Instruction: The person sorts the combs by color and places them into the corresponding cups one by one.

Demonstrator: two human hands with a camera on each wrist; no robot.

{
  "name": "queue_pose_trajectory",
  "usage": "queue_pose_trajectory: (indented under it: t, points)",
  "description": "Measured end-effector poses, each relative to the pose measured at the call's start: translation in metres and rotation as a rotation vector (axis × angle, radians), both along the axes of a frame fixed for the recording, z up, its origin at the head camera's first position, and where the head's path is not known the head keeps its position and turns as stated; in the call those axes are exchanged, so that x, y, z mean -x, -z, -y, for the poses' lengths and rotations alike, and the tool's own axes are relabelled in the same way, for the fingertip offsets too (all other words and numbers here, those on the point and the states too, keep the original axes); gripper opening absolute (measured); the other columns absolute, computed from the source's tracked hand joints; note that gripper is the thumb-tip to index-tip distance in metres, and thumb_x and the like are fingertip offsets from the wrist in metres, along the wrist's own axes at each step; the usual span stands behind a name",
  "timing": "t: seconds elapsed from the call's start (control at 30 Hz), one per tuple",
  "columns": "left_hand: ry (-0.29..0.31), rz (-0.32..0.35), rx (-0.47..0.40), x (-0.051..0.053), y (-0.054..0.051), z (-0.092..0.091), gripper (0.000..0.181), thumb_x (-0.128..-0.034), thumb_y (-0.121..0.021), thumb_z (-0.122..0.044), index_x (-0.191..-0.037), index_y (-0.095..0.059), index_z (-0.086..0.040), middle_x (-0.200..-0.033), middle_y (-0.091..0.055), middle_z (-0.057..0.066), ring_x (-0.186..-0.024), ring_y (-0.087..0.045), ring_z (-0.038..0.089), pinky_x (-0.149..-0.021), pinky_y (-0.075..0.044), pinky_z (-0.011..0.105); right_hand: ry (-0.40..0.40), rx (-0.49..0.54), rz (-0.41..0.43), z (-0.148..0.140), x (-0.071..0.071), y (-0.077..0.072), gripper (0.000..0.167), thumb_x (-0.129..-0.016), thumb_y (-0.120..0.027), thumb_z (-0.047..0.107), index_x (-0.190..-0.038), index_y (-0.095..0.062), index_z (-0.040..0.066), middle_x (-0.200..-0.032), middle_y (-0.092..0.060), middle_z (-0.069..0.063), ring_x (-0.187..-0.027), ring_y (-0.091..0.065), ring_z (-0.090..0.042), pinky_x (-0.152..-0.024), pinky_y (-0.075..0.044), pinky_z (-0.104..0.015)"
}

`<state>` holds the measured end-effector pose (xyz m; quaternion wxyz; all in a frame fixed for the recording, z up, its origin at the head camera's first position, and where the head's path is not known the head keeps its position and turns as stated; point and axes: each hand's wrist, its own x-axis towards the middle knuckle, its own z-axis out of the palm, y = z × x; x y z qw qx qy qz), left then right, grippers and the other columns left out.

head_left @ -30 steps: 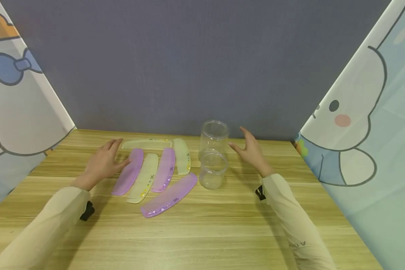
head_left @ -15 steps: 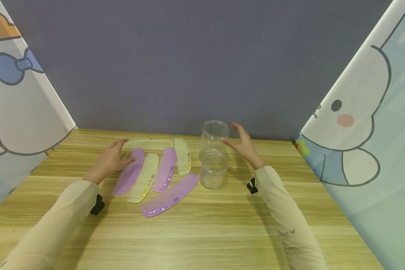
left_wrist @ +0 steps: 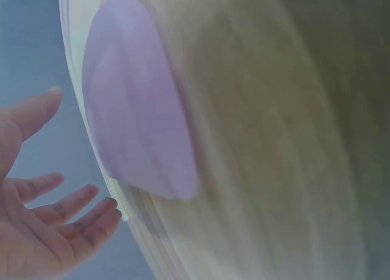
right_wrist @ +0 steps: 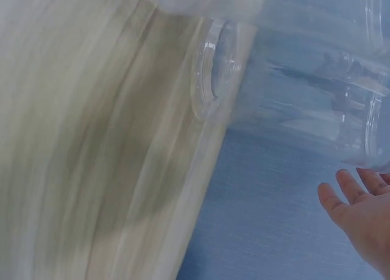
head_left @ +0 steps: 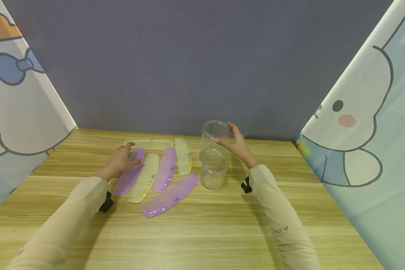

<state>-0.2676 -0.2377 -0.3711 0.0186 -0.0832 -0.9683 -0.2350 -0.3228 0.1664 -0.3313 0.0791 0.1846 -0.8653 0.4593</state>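
Observation:
My left hand (head_left: 119, 160) hovers with spread fingers at the leftmost purple comb (head_left: 128, 180). In the left wrist view a gap shows between that hand (left_wrist: 46, 231) and the purple comb (left_wrist: 140, 109). My right hand (head_left: 239, 147) is beside the rear clear jar (head_left: 207, 140), thumb and fingers reaching around its right side near the rim. The right wrist view puts those fingertips (right_wrist: 329, 195) close to the clear jar (right_wrist: 304, 109); whether they touch is unclear. A second clear jar (head_left: 212, 179) stands just in front and overlaps the rear one in the head view.
Around the leftmost comb lie a pale green comb (head_left: 145, 178), another purple comb (head_left: 165, 170), an upright-lying pale comb (head_left: 183, 159), a back pale comb (head_left: 152, 144) and a front purple comb (head_left: 170, 195). A grey panel (head_left: 189, 67) closes off the wooden table's (head_left: 202, 240) rear edge.
My left hand has moved right, over the leftmost purple comb. My right hand has moved left, up to the rear jar. Combs and jars have stayed put.

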Motion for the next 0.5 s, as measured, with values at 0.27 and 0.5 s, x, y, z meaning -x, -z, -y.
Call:
queue_pose_trajectory:
  t: [0.27, 0.5]
  points:
    - [-0.010, 0.044, -0.005, -0.0007, 0.0003, -0.0035, 0.078, -0.0811, -0.066, -0.027, -0.134, -0.025, 0.013, -0.120, -0.045, 0.039, -0.111, -0.042, 0.052, -0.088, -0.042, 0.058, -0.011, 0.061, 0.010, 0.0030, 0.0022, 0.0060, 0.091, -0.078, -0.072, 0.028, -0.145, -0.014, 0.008, -0.147, -0.026, -0.017, -0.132, -0.030, -0.034, -0.110, -0.028, -0.047]
    - [-0.029, 0.053, -0.001, 0.0003, 0.0035, -0.0044, 0.079, -0.0797, -0.068, -0.027, -0.134, -0.025, 0.013, -0.121, -0.044, 0.040, -0.112, -0.043, 0.052, -0.090, -0.041, 0.058, -0.015, 0.065, 0.017, 0.0036, 0.0008, 0.0072, 0.092, -0.078, -0.071, 0.031, -0.146, -0.013, 0.009, -0.150, -0.021, -0.013, -0.132, -0.030, -0.033, -0.110, -0.028, -0.044]
